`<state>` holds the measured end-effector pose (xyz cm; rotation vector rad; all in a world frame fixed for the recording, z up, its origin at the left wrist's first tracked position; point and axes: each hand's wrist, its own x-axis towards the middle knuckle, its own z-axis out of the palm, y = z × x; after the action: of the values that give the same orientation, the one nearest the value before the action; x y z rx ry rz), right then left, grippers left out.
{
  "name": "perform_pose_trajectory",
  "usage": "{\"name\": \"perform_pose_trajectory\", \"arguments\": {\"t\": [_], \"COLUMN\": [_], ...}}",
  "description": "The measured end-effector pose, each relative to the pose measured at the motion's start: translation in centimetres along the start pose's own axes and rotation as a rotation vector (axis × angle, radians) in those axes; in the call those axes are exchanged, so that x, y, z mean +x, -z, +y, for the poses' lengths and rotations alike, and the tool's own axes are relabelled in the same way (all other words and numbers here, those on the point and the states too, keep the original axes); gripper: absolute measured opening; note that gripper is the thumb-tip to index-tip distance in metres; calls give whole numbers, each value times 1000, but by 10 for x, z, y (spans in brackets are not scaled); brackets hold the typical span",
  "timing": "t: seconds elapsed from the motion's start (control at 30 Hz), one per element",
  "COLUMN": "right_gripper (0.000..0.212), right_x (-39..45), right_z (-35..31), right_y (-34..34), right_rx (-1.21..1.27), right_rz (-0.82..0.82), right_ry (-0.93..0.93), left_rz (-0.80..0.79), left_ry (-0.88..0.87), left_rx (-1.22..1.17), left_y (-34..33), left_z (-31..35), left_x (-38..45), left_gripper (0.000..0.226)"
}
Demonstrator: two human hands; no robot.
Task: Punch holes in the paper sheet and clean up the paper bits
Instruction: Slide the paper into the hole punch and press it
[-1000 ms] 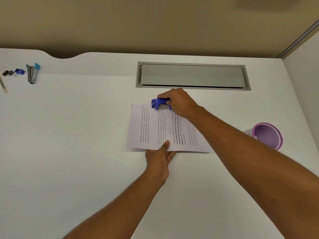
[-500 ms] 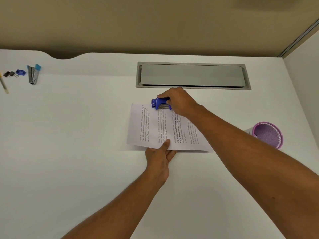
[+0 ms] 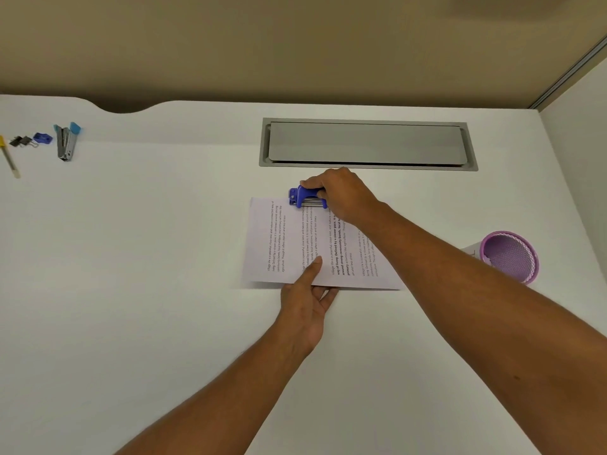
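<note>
A printed paper sheet lies flat on the white desk, its text running sideways. A blue hole punch sits on the sheet's far edge. My right hand covers and grips the punch from above; only the punch's left end shows. My left hand rests at the sheet's near edge, its thumb pressing on the paper and the fingers tucked under the edge. I see no loose paper bits.
A purple mesh cup stands at the right, with a bit of white paper beside it. A grey cable hatch is set into the desk behind the sheet. Far left lie a stapler, binder clips, a small blue item and a pen.
Both hands, the punch and the sheet stay where they were; only the camera view shifts very slightly.
</note>
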<state>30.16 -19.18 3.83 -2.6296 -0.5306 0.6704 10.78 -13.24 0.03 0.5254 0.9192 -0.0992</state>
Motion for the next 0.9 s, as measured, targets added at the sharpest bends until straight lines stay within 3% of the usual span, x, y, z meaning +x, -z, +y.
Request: {"name": "perform_pose_trajectory", "arguments": {"t": [0.13, 0.3, 0.9], "right_gripper": [51, 73, 66], "right_x": [0, -8, -3], "right_z": [2, 6, 25], "right_y": [-3, -18, -50], "right_rx": [-121, -269, -170], "right_rz": [-12, 25, 194], "right_ry": [44, 166, 205], "left_rz": [11, 19, 44], "left_ry": [33, 29, -9], "left_rx": [3, 16, 41], "left_y": [-1, 2, 8], "left_z": [3, 3, -1], "left_x": [-3, -3, 2], "left_gripper": [50, 49, 49]}}
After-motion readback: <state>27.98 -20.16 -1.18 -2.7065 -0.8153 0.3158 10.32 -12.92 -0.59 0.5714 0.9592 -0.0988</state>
